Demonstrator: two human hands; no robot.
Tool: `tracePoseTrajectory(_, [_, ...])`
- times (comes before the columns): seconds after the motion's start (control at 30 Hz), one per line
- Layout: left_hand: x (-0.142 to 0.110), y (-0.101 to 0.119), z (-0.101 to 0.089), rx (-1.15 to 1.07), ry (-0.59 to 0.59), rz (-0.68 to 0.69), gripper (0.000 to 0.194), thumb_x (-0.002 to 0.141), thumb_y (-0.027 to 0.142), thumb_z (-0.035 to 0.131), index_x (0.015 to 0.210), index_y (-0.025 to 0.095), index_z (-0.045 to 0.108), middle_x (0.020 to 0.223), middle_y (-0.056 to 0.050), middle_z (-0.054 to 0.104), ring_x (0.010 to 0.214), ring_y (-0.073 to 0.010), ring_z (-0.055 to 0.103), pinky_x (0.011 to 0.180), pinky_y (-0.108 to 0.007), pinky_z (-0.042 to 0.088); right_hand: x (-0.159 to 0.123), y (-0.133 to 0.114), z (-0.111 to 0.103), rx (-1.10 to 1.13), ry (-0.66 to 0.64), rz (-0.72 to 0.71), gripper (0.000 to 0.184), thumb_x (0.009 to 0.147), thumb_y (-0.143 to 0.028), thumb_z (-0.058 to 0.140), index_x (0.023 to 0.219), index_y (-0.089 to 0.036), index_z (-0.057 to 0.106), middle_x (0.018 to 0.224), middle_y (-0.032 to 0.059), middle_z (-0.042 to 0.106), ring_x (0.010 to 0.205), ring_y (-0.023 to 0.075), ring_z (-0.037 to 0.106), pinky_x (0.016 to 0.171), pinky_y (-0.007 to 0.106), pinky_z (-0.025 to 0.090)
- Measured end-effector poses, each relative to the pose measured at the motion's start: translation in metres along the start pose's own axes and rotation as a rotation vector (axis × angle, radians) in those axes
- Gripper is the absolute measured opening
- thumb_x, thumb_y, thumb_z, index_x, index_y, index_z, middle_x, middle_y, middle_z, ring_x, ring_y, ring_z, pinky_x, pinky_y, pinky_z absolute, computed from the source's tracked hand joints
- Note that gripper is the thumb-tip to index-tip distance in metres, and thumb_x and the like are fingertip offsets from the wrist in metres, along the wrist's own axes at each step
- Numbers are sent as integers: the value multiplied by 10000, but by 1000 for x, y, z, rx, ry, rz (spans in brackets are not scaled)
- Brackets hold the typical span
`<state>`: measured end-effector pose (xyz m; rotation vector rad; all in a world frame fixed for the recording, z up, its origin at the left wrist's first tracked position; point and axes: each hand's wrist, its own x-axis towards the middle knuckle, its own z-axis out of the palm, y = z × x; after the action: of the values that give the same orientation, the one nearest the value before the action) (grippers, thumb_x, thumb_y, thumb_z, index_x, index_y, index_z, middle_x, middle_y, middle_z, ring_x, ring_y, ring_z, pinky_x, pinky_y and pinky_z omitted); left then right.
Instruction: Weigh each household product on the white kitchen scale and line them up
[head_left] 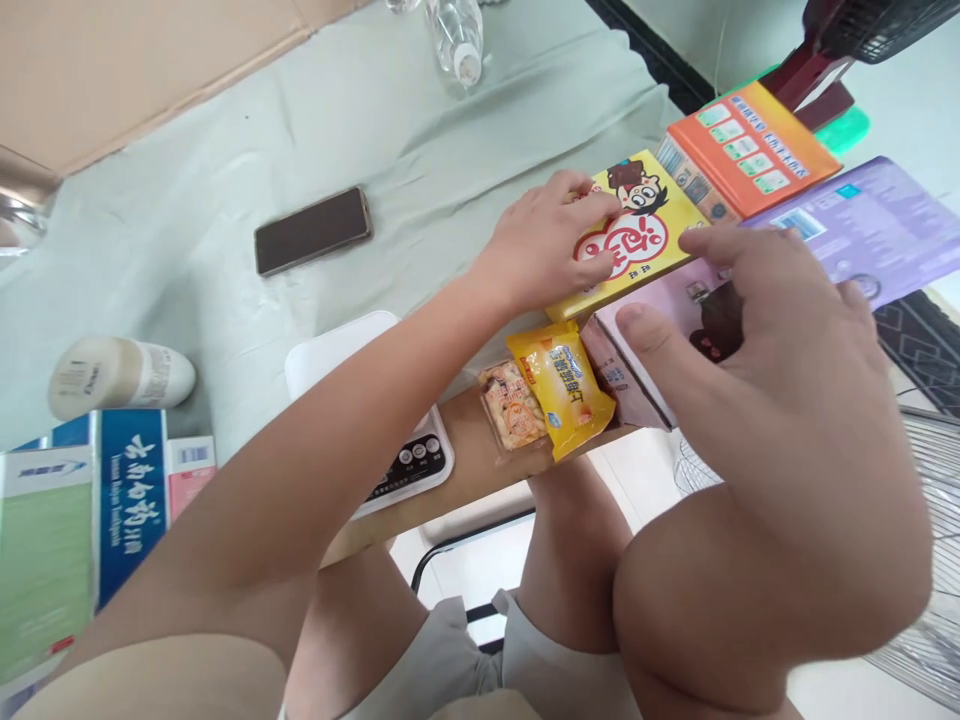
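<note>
My left hand (551,235) lies over the left part of a yellow snack box (660,235), its fingers apart on the printed top. To its right, my right hand (780,350) is spread over a pink box (649,310), thumb and index finger wide apart. The index fingertip is by the yellow box's near edge; whether it touches cannot be made out. Part of the pink box is hidden beneath that hand. Against the pink box's left side lie a yellow wrapped packet (566,385) and a clear-wrapped nut snack (514,405).
An orange box (757,150) and a purple package (885,225) sit at the right. A white kitchen scale (334,345) is partly under my left forearm. A phone (313,230), a bottle (457,45), a white container (124,378) and a blue toothpaste box (131,500) are further left.
</note>
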<state>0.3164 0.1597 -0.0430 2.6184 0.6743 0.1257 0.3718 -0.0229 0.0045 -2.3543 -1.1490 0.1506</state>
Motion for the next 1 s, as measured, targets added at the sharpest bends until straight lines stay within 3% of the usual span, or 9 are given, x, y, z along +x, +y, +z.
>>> tracePoseTrajectory(0.13, [-2, 8, 7, 17, 72, -43, 458, 971, 362, 536, 1416, 282, 610, 1571, -111, 520, 1458, -329, 500, 1250, -545, 361, -8, 0, 11, 59, 66, -107, 507, 899, -530, 688, 1320, -254, 629, 1367, 133, 698, 1478, 488, 498, 1177, 847, 310])
tracePoseTrajectory(0.27, [-3, 11, 9, 11, 72, -66, 438, 974, 395, 544, 1401, 316, 598, 1562, -94, 535, 1449, -316, 500, 1264, -530, 338, -10, -1, 13, 81, 63, -107, 422, 935, -498, 653, 1301, -291, 625, 1375, 125, 686, 1505, 478, 470, 1185, 870, 270])
tracePoseTrajectory(0.5, [2, 5, 6, -1, 66, -55, 390, 962, 405, 541, 1336, 339, 629, 1528, -17, 554, 1399, -289, 525, 1281, -500, 352, -10, -7, 4, 158, 31, -28, 437, 957, -504, 576, 1314, -263, 652, 1166, 141, 744, 1426, 467, 549, 1141, 811, 389])
tracePoseTrajectory(0.6, [-5, 10, -3, -60, 143, -49, 367, 928, 347, 601, 1289, 304, 650, 1498, -61, 576, 1418, -307, 529, 1273, -462, 357, -15, -11, -3, 246, 53, -58, 407, 974, -498, 564, 1295, -267, 658, 1208, 117, 746, 1341, 428, 623, 1091, 718, 489])
tracePoseTrajectory(0.7, [-37, 21, -22, -236, 304, -27, 241, 944, 268, 580, 1167, 272, 669, 1369, -85, 649, 1389, -256, 570, 1225, -372, 406, -22, -21, -11, 311, 50, -77, 352, 1000, -454, 548, 1291, -283, 647, 1272, 93, 739, 1223, 353, 703, 1008, 583, 586])
tracePoseTrajectory(0.83, [-121, 27, -42, -510, 521, -122, 150, 979, 331, 559, 1061, 302, 681, 1204, -38, 722, 1214, -220, 672, 1098, -379, 527, -34, -45, -12, 442, -7, -227, 318, 1018, -397, 519, 1282, -266, 639, 1289, 44, 740, 1218, 271, 714, 1043, 469, 606])
tracePoseTrajectory(0.9, [-165, 21, -44, -634, 605, -171, 131, 968, 377, 598, 998, 327, 715, 1078, -31, 741, 1071, -221, 712, 978, -397, 585, -40, -61, -7, 490, -99, -327, 315, 1006, -380, 536, 1270, -248, 646, 1260, 36, 752, 1205, 249, 721, 1044, 431, 614])
tracePoseTrajectory(1.0, [-216, 1, -43, -631, 733, -291, 146, 939, 369, 627, 888, 370, 764, 909, -19, 744, 910, -241, 703, 905, -461, 586, -52, -85, 7, 499, -257, -418, 277, 1003, -376, 527, 1190, -234, 674, 1213, 48, 767, 1147, 253, 740, 996, 431, 630])
